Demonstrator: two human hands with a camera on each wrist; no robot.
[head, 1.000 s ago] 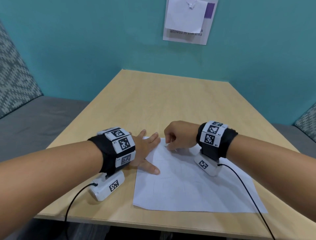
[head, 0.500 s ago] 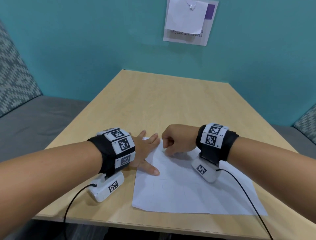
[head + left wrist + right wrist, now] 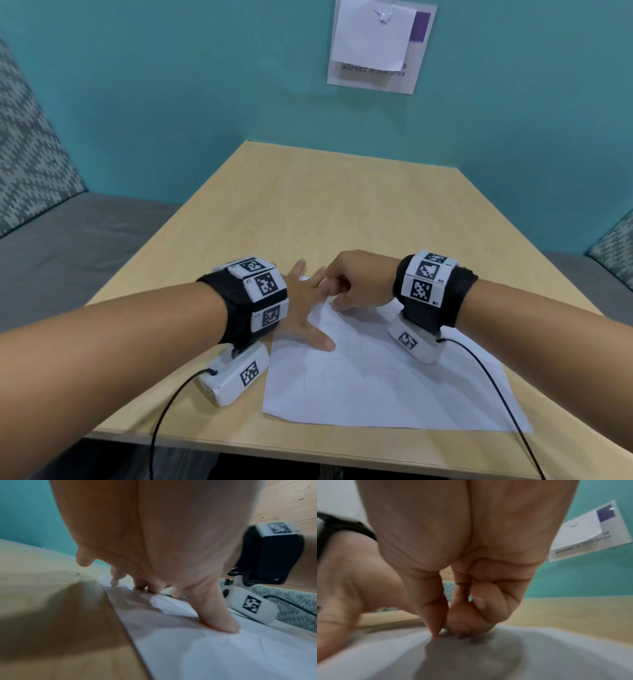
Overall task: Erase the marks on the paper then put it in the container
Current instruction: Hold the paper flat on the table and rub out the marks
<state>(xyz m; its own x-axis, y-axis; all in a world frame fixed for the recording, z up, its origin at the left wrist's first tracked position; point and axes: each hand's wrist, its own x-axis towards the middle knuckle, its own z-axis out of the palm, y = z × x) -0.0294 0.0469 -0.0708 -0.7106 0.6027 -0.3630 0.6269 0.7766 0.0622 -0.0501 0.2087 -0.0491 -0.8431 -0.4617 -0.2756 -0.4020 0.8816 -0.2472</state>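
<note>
A white sheet of paper [image 3: 394,383] with faint pencil lines [image 3: 342,370] lies flat near the table's front edge. My left hand [image 3: 301,308] lies open on its far left corner, with the thumb [image 3: 217,615] and straight fingers pressing the sheet down. My right hand [image 3: 356,284] is curled just right of those fingers, at the sheet's far edge. Its thumb and fingertips pinch a small pale eraser [image 3: 447,626] against the paper [image 3: 539,655]; the eraser is almost wholly hidden. No container is in view.
The light wooden table [image 3: 325,212] stretches back to a teal wall bearing a notice [image 3: 376,48]. Grey benches [image 3: 68,240] with patterned cushions flank it on both sides. Black cables [image 3: 164,411] run from both wrist cameras over the table's near edge.
The right hand has shifted slightly left and toward me along the paper's far edge, its wrist turning a little. The left hand and the sheet have stayed put.
</note>
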